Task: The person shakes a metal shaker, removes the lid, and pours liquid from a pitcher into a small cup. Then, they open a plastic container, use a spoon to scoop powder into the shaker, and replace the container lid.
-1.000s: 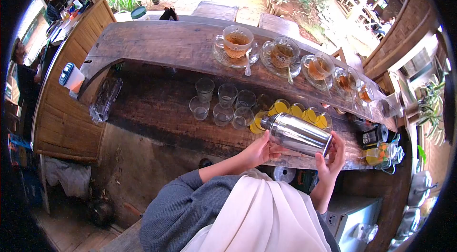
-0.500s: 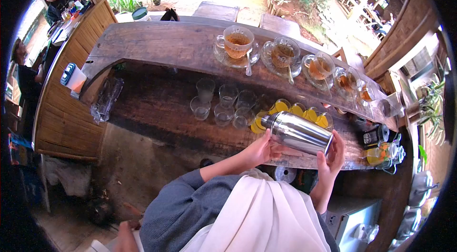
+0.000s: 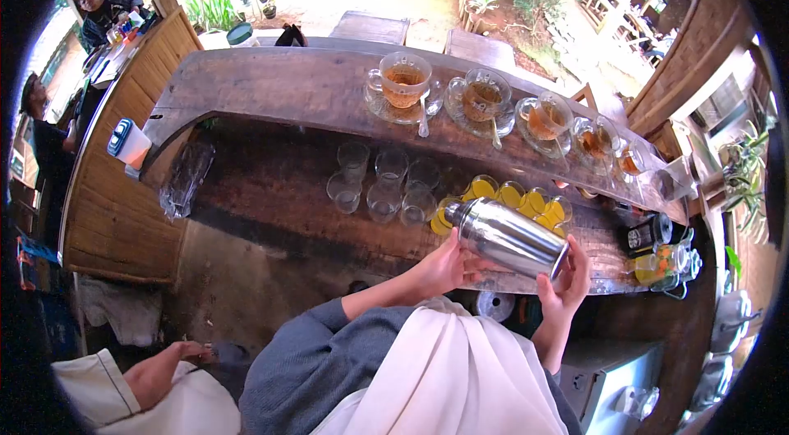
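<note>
And there it was, the steel shaker (image 3: 513, 239), held aslant before the yellow drinks (image 3: 510, 194)! The left hand (image 3: 445, 266) gripped near its narrow end, the right hand (image 3: 565, 282) cupped its base: a two-handed hold, and any move, I judged, called for steadiness.

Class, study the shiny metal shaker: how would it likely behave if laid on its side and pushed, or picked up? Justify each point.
The shaker would probably roll, as its body is round. Its smooth, polished surface suggests it may be slippery to lift. It looks like rigid metal, so it should stay stiff when squeezed.
</note>
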`<state>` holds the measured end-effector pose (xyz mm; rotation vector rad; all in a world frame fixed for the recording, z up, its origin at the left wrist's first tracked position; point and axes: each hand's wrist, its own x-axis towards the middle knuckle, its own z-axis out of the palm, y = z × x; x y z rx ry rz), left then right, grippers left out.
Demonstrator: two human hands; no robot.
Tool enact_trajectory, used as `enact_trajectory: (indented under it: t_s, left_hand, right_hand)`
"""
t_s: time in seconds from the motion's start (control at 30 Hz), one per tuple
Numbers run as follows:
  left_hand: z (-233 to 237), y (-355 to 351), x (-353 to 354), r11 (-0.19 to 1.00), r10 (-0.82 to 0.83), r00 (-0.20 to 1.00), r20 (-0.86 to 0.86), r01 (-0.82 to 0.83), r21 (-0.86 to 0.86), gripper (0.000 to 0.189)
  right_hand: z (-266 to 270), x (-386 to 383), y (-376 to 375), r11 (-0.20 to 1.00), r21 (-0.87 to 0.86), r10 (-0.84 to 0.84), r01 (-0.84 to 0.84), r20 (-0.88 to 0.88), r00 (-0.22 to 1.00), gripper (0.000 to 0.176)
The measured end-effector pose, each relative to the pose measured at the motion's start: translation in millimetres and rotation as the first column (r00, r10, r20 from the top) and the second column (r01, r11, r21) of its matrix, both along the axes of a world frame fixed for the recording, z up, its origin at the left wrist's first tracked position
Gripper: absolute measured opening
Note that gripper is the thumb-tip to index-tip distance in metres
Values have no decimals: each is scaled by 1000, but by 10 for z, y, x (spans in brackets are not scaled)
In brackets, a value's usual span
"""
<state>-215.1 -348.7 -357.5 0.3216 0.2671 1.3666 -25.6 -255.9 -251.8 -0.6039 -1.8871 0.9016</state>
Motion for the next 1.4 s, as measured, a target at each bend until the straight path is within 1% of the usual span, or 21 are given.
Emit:
enact_trajectory:
  t_s: [0.07, 0.17, 0.27, 0.3, 0.4, 0.47, 0.57, 0.63, 0.67, 0.77, 0.83, 0.93, 0.97, 1.03, 1.07, 1.13, 1.17, 1.23, 1.3, 1.37, 1.4]
  left_hand:
    - [47, -12, 25, 1000, 23, 1000, 12, -23, -5, 70]
    - [-60, 4, 17, 999, 18, 999, 29, -17, -42, 59]
    - [-17, -28, 46, 999, 6, 999, 51, -5, -34, 58]
    - [33, -26, 43, 999, -2, 999, -35, 1, -32, 71]
    - [5, -19, 47, 999, 3, 998, -62, -5, -34, 70]
    - [-70, 0, 67, 999, -5, 1000, -29, 4, -52, 66]
    - [-69, -7, 81, 995, 17, 995, -101, -27, -101, 64]
    - [-133, 11, 83, 998, -8, 998, -61, 4, -66, 52]
    - [-159, 17, 93, 998, -11, 998, -62, 7, -67, 52]
    - [-170, 4, 106, 991, 20, 991, -133, -37, -126, 49]
    - [-131, -28, 78, 997, 31, 974, -225, -48, -68, 47]
    - [-151, -44, 66, 998, 46, 960, -277, -57, -31, 47]
    - [-146, -49, 63, 998, 47, 959, -278, -59, -33, 47]
    - [-84, -67, 55, 991, 64, 902, -426, -110, -83, 49]
    - [-41, -80, 61, 990, 62, 902, -427, -109, -86, 49]
    - [81, -96, 75, 958, 112, 815, -568, -241, -157, 47]
    - [79, -98, 65, 958, 110, 814, -570, -240, -158, 47]
    - [90, -113, 19, 976, 118, 761, -638, -208, -68, 49]
    - [190, -120, 10, 976, 164, 766, -622, -217, -10, 50]
    - [157, -90, 14, 974, 204, 771, -603, -222, 47, 52]
    - [91, -55, 3, 969, 237, 752, -615, -229, 94, 56]
  right_hand:
    - [13, 22, -10, 1000, -5, 30, -30, -23, 999, 73]
    - [59, -40, -44, 990, -138, -28, 26, -11, 1000, 77]
    - [-30, 62, -3, 1000, -25, 11, -12, -51, 999, 76]
    - [-11, 49, -18, 997, -77, 3, -8, -67, 998, 76]
    - [-47, 102, -28, 993, -115, -38, 33, -37, 999, 74]
    - [-95, 166, -18, 994, -104, -29, 26, -35, 999, 75]
    - [-185, 269, -31, 984, -175, -27, 17, -56, 998, 77]
    - [-273, 371, -35, 973, -224, -50, 48, -5, 999, 79]
    - [-309, 413, -39, 973, -225, -54, 51, -5, 999, 79]
    - [-389, 490, -53, 949, -314, 12, -26, -46, 999, 77]
    - [-455, 537, -65, 938, -343, 23, -38, -46, 999, 76]
    - [-630, 640, -37, 924, -375, 58, -71, -46, 997, 73]
    - [-686, 678, -36, 925, -376, 68, -62, 2, 998, 74]
    - [-732, 673, -57, 932, -362, 61, -29, 77, 995, 75]
    - [-774, 668, -58, 951, -309, 31, 18, 152, 988, 71]
    - [-837, 656, -53, 977, -213, 52, 1, 243, 969, 66]
    - [-850, 621, -84, 979, -202, 59, -2, 277, 959, 64]
    - [-944, 608, -69, 987, -161, 65, -12, 327, 943, 65]
    - [-980, 563, -90, 988, -151, 69, -17, 344, 936, 65]
    - [-1056, 513, -97, 998, -63, 39, -15, 404, 914, 67]
    - [-1081, 494, -99, 994, -105, 59, -13, 457, 887, 70]
